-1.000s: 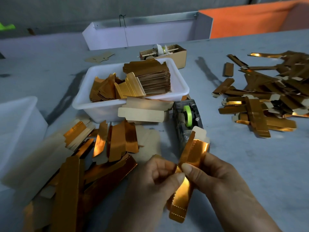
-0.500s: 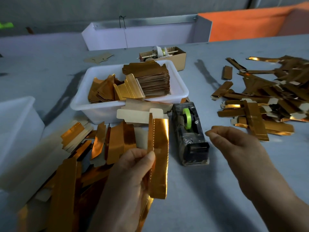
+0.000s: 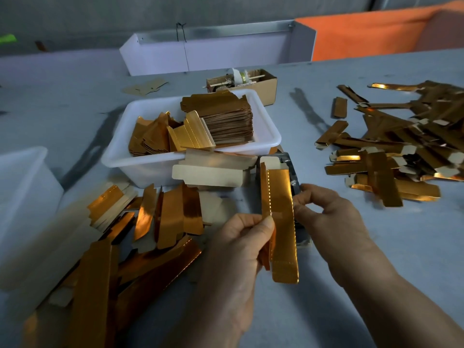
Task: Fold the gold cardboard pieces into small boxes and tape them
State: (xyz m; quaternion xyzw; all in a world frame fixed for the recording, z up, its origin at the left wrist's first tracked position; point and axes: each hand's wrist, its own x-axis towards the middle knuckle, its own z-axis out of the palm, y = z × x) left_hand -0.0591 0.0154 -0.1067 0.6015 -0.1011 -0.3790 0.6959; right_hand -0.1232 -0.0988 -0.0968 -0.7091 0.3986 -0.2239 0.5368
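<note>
Head view, lower centre: left hand (image 3: 241, 247) pinches an upright gold cardboard piece (image 3: 280, 222). Right hand (image 3: 331, 217), fingers curled at the tape dispenser (image 3: 292, 172) behind it; whether it holds tape, I cannot tell.

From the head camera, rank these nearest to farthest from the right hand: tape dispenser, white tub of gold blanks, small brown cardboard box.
From the right hand:
1. Tape dispenser, at its fingertips.
2. White tub, behind, toward the left.
3. Small brown cardboard box, beyond the tub.

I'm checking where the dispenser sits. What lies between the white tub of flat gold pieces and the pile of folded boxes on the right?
In the head view, the tape dispenser, partly hidden behind the held gold piece, then bare grey table.
</note>
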